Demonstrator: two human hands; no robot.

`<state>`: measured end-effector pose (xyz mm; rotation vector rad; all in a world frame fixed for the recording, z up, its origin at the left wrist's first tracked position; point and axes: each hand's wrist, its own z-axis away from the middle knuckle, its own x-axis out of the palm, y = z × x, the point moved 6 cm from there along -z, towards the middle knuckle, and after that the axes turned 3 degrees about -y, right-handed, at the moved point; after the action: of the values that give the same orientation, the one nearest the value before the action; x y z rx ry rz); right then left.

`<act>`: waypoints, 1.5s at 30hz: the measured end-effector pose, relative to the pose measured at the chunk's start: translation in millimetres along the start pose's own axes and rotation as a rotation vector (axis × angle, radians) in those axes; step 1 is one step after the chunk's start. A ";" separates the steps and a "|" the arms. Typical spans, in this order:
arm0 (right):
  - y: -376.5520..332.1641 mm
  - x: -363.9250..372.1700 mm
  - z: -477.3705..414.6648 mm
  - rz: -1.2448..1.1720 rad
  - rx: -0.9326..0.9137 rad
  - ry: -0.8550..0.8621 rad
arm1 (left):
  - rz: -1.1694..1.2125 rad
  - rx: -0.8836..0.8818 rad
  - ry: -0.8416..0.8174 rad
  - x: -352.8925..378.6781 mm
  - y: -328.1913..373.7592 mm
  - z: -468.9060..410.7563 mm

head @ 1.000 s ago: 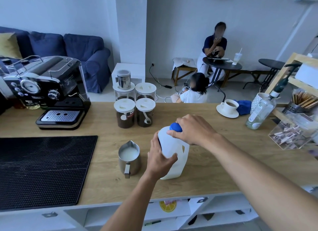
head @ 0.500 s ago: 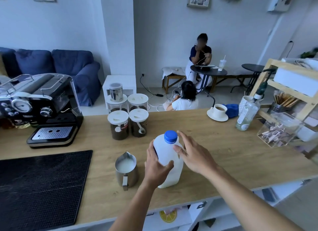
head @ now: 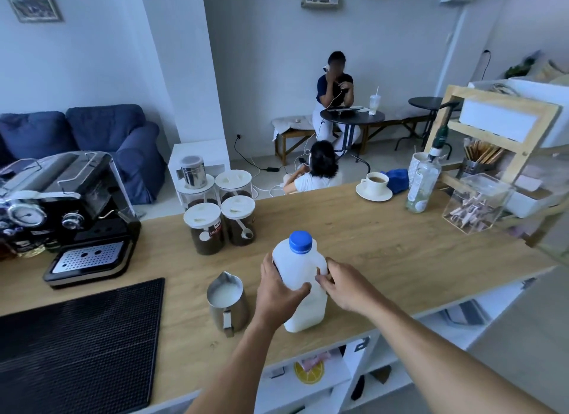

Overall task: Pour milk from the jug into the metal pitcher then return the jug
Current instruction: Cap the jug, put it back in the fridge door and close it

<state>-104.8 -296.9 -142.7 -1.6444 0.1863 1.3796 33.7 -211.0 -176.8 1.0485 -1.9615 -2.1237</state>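
A white plastic milk jug (head: pixel 300 268) with a blue cap (head: pixel 300 241) stands upright on the wooden counter (head: pixel 385 253). My left hand (head: pixel 277 293) wraps around the jug's left side. My right hand (head: pixel 345 285) has its fingers curled at the jug's handle on the right side. Just left of the jug stands the metal pitcher (head: pixel 228 302), with milk inside and its handle facing me.
An espresso machine (head: pixel 64 210) sits at the far left, with a black rubber mat (head: pixel 77 349) in front of it. Several lidded jars (head: pixel 215 216) stand behind the pitcher. A coffee cup on a saucer (head: pixel 374 185), a bottle (head: pixel 421 182), and a wooden rack (head: pixel 498 142) occupy the right end.
My right hand has come off the blue cap and dropped to the jug's handle. The left hand stays on the jug's side. The camera has tilted upward.
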 end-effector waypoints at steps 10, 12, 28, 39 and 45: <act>29.2 -76.7 64.4 -0.009 0.073 -0.019 | -0.275 0.095 -0.165 47.0 77.2 14.8; 54.0 -90.9 93.8 -0.041 0.128 0.014 | -0.327 0.141 -0.227 76.2 96.9 22.9; 259.5 -168.5 491.7 -0.156 0.649 0.363 | -0.369 0.554 -0.844 397.1 254.5 269.5; 287.0 -138.3 803.9 -0.238 1.088 0.643 | -0.297 0.865 -1.323 532.7 324.8 545.0; 251.1 -111.2 932.0 -0.220 1.360 0.778 | -0.219 1.013 -1.630 577.8 345.9 678.8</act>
<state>-943.1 193.2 -109.6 -0.8401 1.0780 0.1470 -891.0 29.5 -142.5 -1.2361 -3.8097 -2.0892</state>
